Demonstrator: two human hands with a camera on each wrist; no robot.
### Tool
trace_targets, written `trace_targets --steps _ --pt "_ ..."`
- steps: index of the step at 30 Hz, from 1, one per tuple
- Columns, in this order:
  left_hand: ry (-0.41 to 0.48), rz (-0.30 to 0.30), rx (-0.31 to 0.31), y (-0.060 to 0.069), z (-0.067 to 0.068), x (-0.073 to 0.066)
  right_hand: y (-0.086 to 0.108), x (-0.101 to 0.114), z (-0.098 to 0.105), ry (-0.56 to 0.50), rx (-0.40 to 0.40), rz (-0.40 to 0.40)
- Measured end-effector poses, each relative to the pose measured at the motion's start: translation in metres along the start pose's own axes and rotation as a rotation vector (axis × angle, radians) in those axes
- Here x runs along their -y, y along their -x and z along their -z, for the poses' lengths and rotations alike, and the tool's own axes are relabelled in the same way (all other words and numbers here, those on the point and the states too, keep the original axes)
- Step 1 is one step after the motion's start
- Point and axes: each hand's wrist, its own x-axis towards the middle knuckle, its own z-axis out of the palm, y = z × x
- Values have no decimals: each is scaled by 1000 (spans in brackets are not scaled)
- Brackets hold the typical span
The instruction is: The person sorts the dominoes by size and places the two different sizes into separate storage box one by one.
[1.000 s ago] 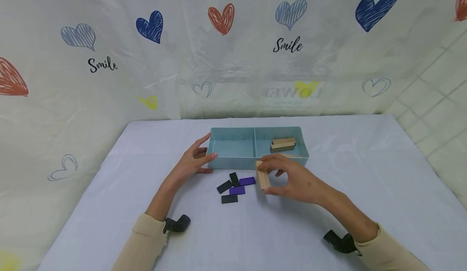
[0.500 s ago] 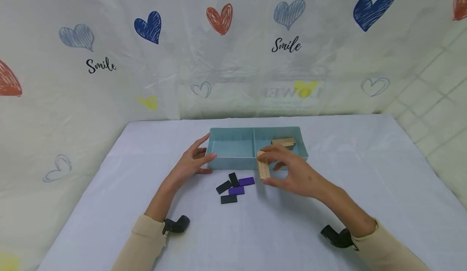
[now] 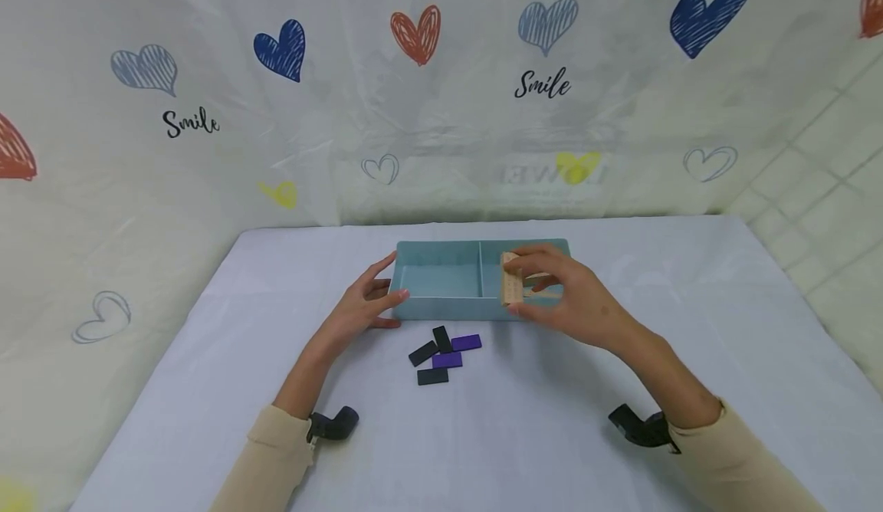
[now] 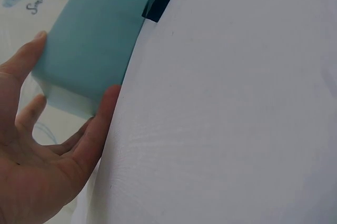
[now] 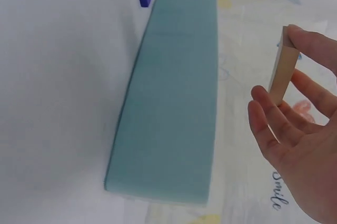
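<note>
My right hand (image 3: 586,305) pinches a natural wooden block (image 3: 512,278) upright between thumb and fingers, over the front of the right compartment of a pale blue two-part box (image 3: 441,310). In the right wrist view, the wooden block (image 5: 285,69) appears raised above the box rim. Other wooden blocks (image 3: 541,294) lie in that compartment, mostly hidden behind the hand. At the box's left end, my left hand (image 3: 361,305) holds it, thumb on the front rim and index finger by the back corner. The left compartment (image 3: 441,270) shows a bare floor.
In front of the box, several small blocks lie loosely grouped on the white cloth, among them a black block (image 3: 433,376) and a purple block (image 3: 448,359). Behind the table hangs a pale sheet (image 3: 469,113) printed with hearts.
The right hand has carried the wooden block away from me and slightly right, from before the box to over its right compartment. The left hand and the box stay put.
</note>
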Motion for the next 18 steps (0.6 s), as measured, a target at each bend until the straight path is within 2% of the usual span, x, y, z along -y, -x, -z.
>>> trace_targets --steps 9,18 --pt "-1 -1 3 1 0 0 -2 -3 13 34 -22 -69" --pt "4 4 0 0 0 -1 -6 -10 17 62 -58 -42"
